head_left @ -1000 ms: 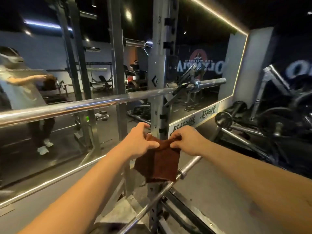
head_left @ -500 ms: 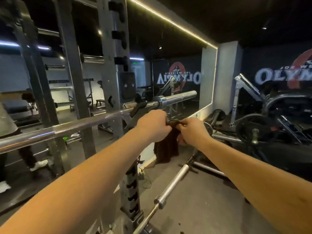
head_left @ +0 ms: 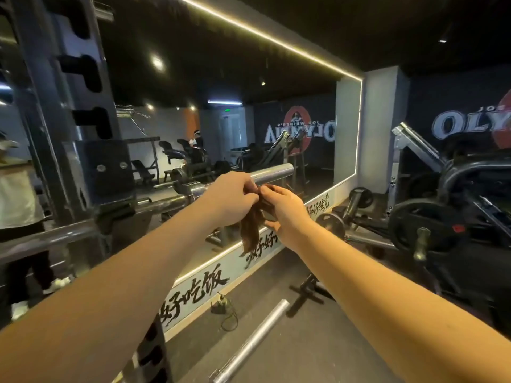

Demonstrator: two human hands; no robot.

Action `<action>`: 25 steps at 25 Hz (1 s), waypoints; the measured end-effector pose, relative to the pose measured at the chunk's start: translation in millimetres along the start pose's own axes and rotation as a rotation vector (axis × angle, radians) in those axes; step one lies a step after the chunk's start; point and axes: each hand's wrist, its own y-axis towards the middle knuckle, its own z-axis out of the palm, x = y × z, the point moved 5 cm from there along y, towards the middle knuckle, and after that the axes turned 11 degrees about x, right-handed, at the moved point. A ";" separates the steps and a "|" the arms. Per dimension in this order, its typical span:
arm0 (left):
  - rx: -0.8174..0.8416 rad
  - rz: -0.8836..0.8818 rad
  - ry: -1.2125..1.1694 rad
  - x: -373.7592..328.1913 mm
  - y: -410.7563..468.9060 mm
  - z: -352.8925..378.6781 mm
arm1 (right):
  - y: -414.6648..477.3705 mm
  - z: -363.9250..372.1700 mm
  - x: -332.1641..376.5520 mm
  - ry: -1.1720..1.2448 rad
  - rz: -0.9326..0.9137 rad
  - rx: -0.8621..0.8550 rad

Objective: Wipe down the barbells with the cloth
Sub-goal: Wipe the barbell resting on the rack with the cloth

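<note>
Since half a second ago, both hands have been shifting outward along the sleeve toward its free end, and the cloth is now hanging as a narrower, bunched strip.

The left hand (head_left: 232,201) is curling its fingers round the top of the brown cloth (head_left: 250,230), and the right hand (head_left: 286,211) is pinching that same top edge between thumb and fingers, so the two hands are meeting knuckle to knuckle. The one cloth is dangling below them, just in front of the racked barbell (head_left: 272,174). Whether it is touching the steel, I cannot tell.

The sleeve's blunt end is showing just beyond the hands, with open air past it. To the left the shaft is running back into a black hook (head_left: 116,217) on the rack upright (head_left: 49,111), which is carrying it.

Two barbells are showing: the racked one and a lower barbell (head_left: 257,341) angling out over the floor (head_left: 318,355), its free end near the wall. Open floor is lying between that bar and the plate-loaded machines (head_left: 414,225) to the right. A lit mirror (head_left: 193,120) is lining the wall behind.
</note>
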 end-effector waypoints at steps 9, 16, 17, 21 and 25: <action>-0.230 -0.272 0.610 40.1 34.3 -12.7 | 46.6 -37.5 0.5 -0.149 -0.079 -0.148; -0.169 -0.405 0.684 61.0 30.6 -16.6 | 67.6 -35.4 6.1 -0.289 -0.298 -0.128; -0.198 -0.422 0.695 64.8 28.1 -21.0 | 71.4 -28.8 4.6 -0.299 -0.323 -0.093; -0.059 -0.543 0.714 89.6 23.1 -28.9 | 102.6 2.6 -16.7 -0.484 -0.375 -0.021; 0.016 -0.549 0.637 105.4 45.6 -38.8 | 118.8 39.3 -30.0 -0.553 -0.386 0.045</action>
